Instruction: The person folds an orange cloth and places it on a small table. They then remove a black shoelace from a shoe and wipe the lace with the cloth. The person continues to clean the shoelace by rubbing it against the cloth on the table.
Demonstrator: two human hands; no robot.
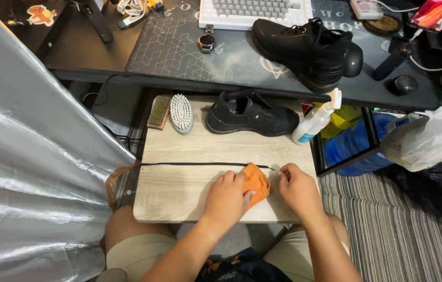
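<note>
On the small wooden table (179, 193) in front of me, my left hand (226, 197) presses an orange cloth (257, 181) down onto a long black shoelace (189, 164) laid straight across the board. My right hand (298, 188) pinches the lace's right end beside the cloth. A black shoe (249, 112) without its lace rests on its sole at the table's far edge. A second black shoe (304, 47) sits on the dark desk (179, 52) above.
A white spray bottle (315, 121) leans at the table's far right corner. A wooden brush (159, 110) and a white-bristled brush (181, 112) lie at the far left. A silver sheet (28, 172) hangs at left; a plastic bag (429, 138) and blue container (356, 141) sit right.
</note>
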